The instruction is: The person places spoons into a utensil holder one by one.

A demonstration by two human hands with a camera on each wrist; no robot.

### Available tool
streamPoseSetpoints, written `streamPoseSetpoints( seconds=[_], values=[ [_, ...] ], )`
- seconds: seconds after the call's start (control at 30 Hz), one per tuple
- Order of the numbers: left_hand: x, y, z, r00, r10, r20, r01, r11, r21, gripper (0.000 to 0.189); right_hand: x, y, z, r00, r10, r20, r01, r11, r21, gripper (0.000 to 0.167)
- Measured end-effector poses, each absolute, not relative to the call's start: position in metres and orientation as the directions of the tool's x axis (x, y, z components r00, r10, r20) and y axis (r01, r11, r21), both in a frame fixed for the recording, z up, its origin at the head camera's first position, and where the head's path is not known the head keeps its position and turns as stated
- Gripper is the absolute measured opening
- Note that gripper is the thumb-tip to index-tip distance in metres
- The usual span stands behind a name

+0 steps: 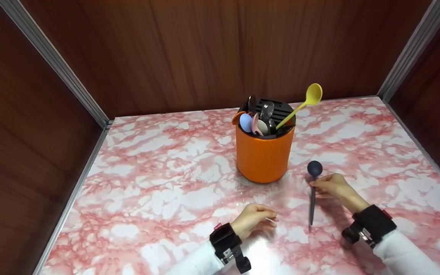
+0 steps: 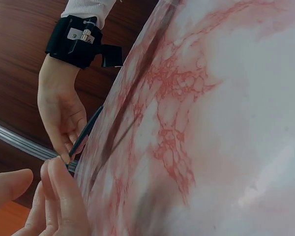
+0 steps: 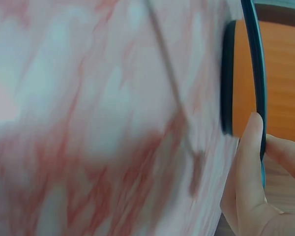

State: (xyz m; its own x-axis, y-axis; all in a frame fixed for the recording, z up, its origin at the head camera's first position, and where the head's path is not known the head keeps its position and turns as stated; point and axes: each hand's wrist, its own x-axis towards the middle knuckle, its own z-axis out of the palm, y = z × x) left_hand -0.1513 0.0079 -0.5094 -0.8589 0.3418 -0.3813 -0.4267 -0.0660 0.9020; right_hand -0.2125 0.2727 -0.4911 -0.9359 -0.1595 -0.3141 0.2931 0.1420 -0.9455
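My right hand (image 1: 332, 187) pinches a dark blue spoon (image 1: 312, 206) by its handle, just below the round bowl. The handle points down toward the front of the table, and in the right wrist view the spoon (image 3: 258, 64) is held off the surface, casting a thin shadow. My left hand (image 1: 253, 219) hovers over the table to the left of the spoon, its fingers loosely bent with nothing between them. Behind both hands stands an orange utensil holder (image 1: 264, 160) with a black slotted top. The left hand's thumb and fingertips (image 2: 64, 196) are apart in the left wrist view.
Several spoons stand in the holder, among them a yellow spoon (image 1: 314, 94) leaning out to the right and a light blue spoon (image 1: 245, 122). A red-and-white marbled table (image 1: 159, 172) lies beneath, with brown wood-grain panels (image 1: 189, 57) at the back and sides.
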Motion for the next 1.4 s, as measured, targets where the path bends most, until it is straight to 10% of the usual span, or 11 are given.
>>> streamPoseSetpoints(
  seconds=[1.4],
  values=[
    [-0.153,0.046,-0.508,-0.829,0.419,-0.371,-0.471,-0.166,0.866,0.021,-0.2,0.235,-0.469,-0.93,-0.226,-0.289,0.278,0.08,-0.957,0.022]
  ],
)
